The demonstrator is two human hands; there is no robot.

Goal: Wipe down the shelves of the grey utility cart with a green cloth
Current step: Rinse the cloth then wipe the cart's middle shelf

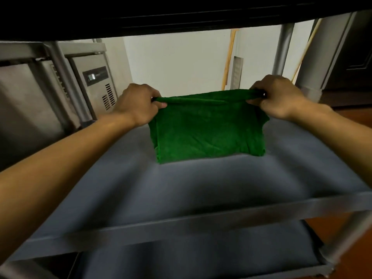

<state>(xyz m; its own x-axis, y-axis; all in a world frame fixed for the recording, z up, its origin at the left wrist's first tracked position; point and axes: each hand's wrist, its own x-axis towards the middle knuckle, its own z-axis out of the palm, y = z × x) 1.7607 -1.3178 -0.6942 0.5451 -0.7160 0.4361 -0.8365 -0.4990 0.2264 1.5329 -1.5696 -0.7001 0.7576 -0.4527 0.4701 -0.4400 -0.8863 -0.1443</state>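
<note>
green cloth point(207, 129) hangs in the centre of the frame, spread between my two hands above the far half of the cart's middle shelf point(181, 188). its top edge is pulled taut and the rest droops. i cannot tell whether the lower hem touches the shelf. my left hand point(136, 105) has fingers and thumb curled in a pinch on the top left corner, and my right hand point(279, 97) pinches the top right corner the same way.

it looks like soft, light towelling, limp with no stiffness of its own, and fuzzy enough not to slip. i judge the corners a good hold for spreading it. for wiping i would lay it down and press it under a flat palm.

the shelf is smooth matte grey with a raised front lip, and a lower shelf point(181, 264) sits at the bottom of the frame. the dark underside of the top shelf point(161, 13) closes the view above. a steel appliance point(96, 85) with vents stands at upper left, a pale wall point(181, 61) at top centre, and reddish floor point(352, 117) at the right edge.
</note>
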